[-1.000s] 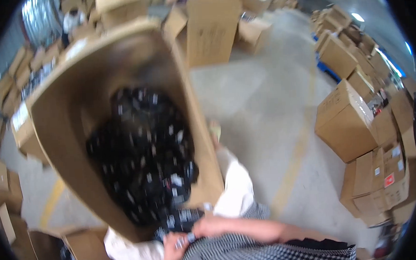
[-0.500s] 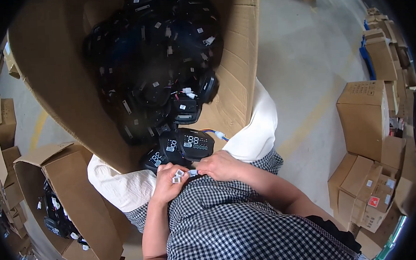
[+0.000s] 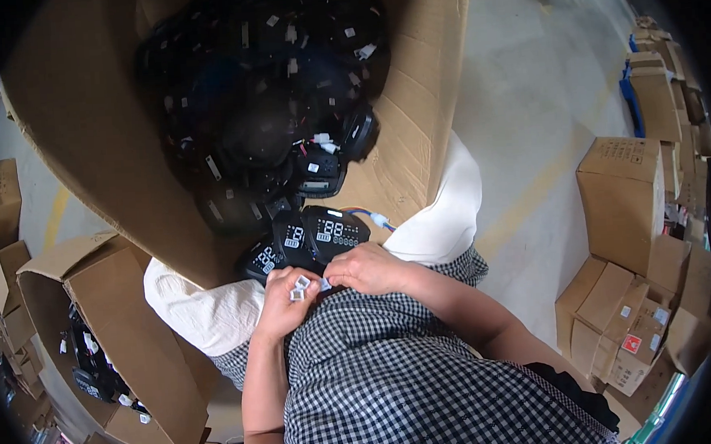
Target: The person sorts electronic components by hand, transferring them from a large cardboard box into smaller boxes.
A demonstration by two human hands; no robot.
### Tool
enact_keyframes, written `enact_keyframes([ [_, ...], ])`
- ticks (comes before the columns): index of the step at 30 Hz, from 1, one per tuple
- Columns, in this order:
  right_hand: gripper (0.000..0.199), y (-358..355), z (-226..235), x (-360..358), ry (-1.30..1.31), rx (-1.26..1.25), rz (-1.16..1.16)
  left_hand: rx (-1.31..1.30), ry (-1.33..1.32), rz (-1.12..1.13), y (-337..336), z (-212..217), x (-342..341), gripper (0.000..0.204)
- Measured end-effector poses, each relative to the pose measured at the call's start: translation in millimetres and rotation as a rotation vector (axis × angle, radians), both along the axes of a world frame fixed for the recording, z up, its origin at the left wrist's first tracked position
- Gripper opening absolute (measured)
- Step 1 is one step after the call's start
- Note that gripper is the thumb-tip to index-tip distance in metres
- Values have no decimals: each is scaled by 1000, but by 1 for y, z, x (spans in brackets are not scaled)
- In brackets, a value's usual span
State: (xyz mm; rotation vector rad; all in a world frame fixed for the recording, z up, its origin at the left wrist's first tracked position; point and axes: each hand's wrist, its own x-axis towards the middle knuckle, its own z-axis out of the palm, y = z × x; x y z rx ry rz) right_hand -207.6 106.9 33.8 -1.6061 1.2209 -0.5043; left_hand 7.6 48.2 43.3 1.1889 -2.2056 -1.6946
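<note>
My left hand (image 3: 278, 305) is closed around white plastic connectors (image 3: 299, 288), whose open ends poke out past the fingers. Right beside it, my right hand (image 3: 366, 268) pinches at another small white connector (image 3: 325, 284) between the two hands. Just beyond the fingers, three black digital instrument displays (image 3: 336, 233) with white segment digits rest against each other at the box's near edge. A blue, red and yellow wire bundle with a pale connector (image 3: 379, 219) comes out beside the right-hand display. The wires leading to my fingers are hidden.
A large cardboard box (image 3: 413, 98) lies open toward me, holding a dark heap of black display units (image 3: 260, 90). An open carton (image 3: 136, 338) with more displays stands at left. Stacked cartons (image 3: 620, 200) line the right side. A checkered garment covers my lap.
My right hand has shifted slightly left and up, closer to my left hand. The connector between them shows less now. The whole view has shifted slightly.
</note>
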Motion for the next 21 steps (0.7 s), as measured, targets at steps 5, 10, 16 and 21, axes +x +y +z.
enact_keyframes([
  [5, 12, -14, -3, -10, 189, 6, -134, -96, -9, 24, -1, 6, -4, 35],
  [10, 10, -90, -43, -36, 208, -208, -845, -316, 97, 459, 0, -6, -3, 21],
  [16, 23, -156, -116, -29, 519, 102, -647, -231, 33, 650, 10, -17, 6, 22],
  [21, 21, -147, -110, -23, 587, -52, -484, -431, 9, 458, 12, -22, 11, 22],
])
